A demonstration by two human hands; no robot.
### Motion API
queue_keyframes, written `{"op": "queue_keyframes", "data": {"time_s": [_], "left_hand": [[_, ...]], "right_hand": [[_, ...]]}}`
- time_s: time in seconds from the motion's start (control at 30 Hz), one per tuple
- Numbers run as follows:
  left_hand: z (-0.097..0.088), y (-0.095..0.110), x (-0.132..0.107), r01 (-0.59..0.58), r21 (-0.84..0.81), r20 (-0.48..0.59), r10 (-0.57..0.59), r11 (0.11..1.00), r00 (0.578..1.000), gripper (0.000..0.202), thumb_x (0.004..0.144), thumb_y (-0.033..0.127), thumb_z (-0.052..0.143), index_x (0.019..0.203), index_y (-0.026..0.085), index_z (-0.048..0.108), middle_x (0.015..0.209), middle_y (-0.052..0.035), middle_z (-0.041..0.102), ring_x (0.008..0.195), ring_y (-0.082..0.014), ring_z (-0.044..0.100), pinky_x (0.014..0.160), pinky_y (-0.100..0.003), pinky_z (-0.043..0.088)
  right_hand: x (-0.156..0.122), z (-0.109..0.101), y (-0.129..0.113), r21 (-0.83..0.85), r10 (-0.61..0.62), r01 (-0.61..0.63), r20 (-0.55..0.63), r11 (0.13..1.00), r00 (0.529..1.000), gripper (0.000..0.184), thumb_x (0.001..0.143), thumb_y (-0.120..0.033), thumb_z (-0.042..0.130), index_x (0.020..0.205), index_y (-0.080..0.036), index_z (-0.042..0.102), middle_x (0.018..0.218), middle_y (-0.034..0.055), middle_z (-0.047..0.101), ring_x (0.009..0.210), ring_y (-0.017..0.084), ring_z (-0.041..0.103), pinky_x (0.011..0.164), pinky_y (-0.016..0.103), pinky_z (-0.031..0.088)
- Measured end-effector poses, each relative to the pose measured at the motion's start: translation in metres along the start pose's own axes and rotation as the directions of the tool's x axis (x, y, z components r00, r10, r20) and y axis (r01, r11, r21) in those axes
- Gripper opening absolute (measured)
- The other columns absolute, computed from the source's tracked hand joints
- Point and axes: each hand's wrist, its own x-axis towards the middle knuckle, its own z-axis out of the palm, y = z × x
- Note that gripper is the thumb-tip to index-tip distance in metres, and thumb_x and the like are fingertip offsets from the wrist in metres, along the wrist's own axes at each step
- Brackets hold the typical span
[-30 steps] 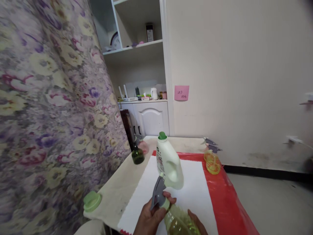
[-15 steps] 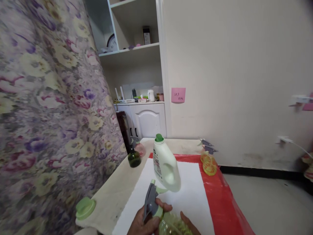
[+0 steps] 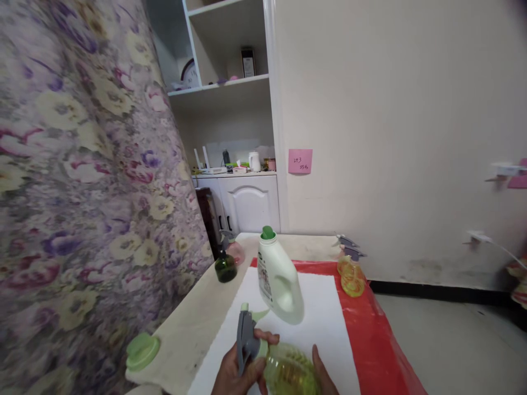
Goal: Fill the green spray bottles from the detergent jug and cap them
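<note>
My left hand (image 3: 241,367) is closed round the grey trigger head and neck of a yellow-green spray bottle (image 3: 288,370) at the bottom of the view. My right hand (image 3: 323,370) cups the bottle's body from the right, thumb up along its side. The bottle lies tilted over a white sheet (image 3: 325,323). Just beyond it stands a white detergent jug (image 3: 278,282) with a green cap.
The white sheet lies on a red cover (image 3: 370,334) over a table. A dark green spray bottle (image 3: 225,269) and a pink one stand at the far left, two yellow spray bottles (image 3: 352,274) at the far right. A green lid (image 3: 142,351) sits at the near left corner. A floral curtain (image 3: 82,192) hangs left.
The spray bottle has turned in my hands, its trigger head swinging left and more upright. The view has shifted slightly to the right.
</note>
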Motion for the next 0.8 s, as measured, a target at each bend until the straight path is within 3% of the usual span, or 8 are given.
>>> {"op": "queue_keyframes", "data": {"time_s": [0.13, 0.23, 0.33, 0.4, 0.57, 0.67, 0.8], "left_hand": [[0.003, 0.003, 0.003, -0.032, 0.016, -0.089, 0.034, 0.999, 0.995, 0.039, 0.072, 0.044, 0.078, 0.1, 0.019, 0.068, 0.101, -0.0076, 0.076, 0.051, -0.0094, 0.052, 0.054, -0.025, 0.046], [0.002, 0.004, 0.005, -0.026, 0.03, -0.122, 0.029, 0.999, 0.992, 0.04, 0.072, 0.044, 0.078, 0.101, 0.019, 0.067, 0.102, -0.0075, 0.075, 0.05, -0.0085, 0.05, 0.054, -0.025, 0.046], [0.001, 0.004, 0.004, -0.007, 0.022, -0.069, 0.009, 1.0, 0.998, 0.041, 0.071, 0.044, 0.078, 0.101, 0.018, 0.068, 0.105, -0.0087, 0.075, 0.049, -0.0084, 0.051, 0.055, -0.026, 0.046], [0.001, 0.004, 0.002, 0.011, 0.018, -0.013, -0.011, 1.0, 1.0, 0.042, 0.071, 0.045, 0.078, 0.102, 0.018, 0.068, 0.109, -0.0103, 0.074, 0.05, -0.0094, 0.052, 0.053, -0.026, 0.046], [0.005, 0.008, -0.004, 0.027, 0.043, 0.042, -0.029, 0.999, 0.999, 0.04, 0.074, 0.045, 0.075, 0.104, 0.019, 0.069, 0.111, -0.0108, 0.074, 0.048, -0.0084, 0.051, 0.047, -0.024, 0.043], [0.006, 0.012, -0.005, 0.012, 0.073, 0.024, -0.014, 0.997, 1.0, 0.04, 0.074, 0.044, 0.076, 0.104, 0.019, 0.07, 0.112, -0.011, 0.074, 0.055, -0.0119, 0.056, 0.049, -0.024, 0.047], [0.006, 0.015, -0.003, -0.037, 0.149, -0.075, 0.049, 0.988, 0.996, 0.04, 0.073, 0.045, 0.076, 0.103, 0.019, 0.071, 0.11, -0.01, 0.075, 0.052, -0.0117, 0.054, 0.054, -0.026, 0.051]], "right_hand": [[-0.005, -0.008, 0.013, -0.008, -0.043, 0.044, 0.036, 0.999, 0.998, 0.086, 0.054, -0.091, 0.054, 0.111, -0.026, 0.061, 0.101, 0.0109, 0.071, 0.095, 0.033, 0.068, 0.082, 0.057, 0.053], [-0.01, -0.012, 0.015, 0.01, 0.01, -0.011, 0.019, 1.0, 1.0, 0.089, 0.047, -0.081, 0.07, 0.115, -0.024, 0.059, 0.105, 0.0111, 0.071, 0.089, 0.03, 0.068, 0.083, 0.056, 0.053], [-0.012, -0.01, 0.007, 0.029, 0.112, -0.113, 0.04, 0.993, 0.993, 0.077, 0.055, -0.078, 0.067, 0.109, -0.024, 0.065, 0.09, 0.0087, 0.072, 0.078, 0.029, 0.069, 0.073, 0.054, 0.056], [-0.012, -0.004, 0.001, 0.033, 0.126, -0.128, 0.067, 0.991, 0.99, 0.073, 0.064, -0.084, 0.053, 0.104, -0.026, 0.07, 0.082, 0.0085, 0.071, 0.079, 0.032, 0.069, 0.069, 0.053, 0.057], [-0.004, 0.01, -0.004, 0.056, 0.087, -0.088, 0.031, 0.995, 0.996, 0.087, 0.073, -0.089, 0.022, 0.108, -0.025, 0.069, 0.088, 0.0105, 0.073, 0.09, 0.033, 0.07, 0.068, 0.049, 0.058], [-0.002, 0.01, -0.005, 0.057, 0.036, -0.037, 0.031, 0.998, 0.999, 0.086, 0.071, -0.09, 0.026, 0.112, -0.026, 0.067, 0.094, 0.0104, 0.074, 0.092, 0.032, 0.07, 0.07, 0.047, 0.057], [-0.009, 0.006, -0.011, 0.114, 0.062, -0.083, 0.175, 0.99, 0.983, 0.083, 0.061, -0.088, 0.051, 0.114, -0.026, 0.066, 0.098, 0.0103, 0.074, 0.088, 0.031, 0.07, 0.073, 0.046, 0.056]]}}
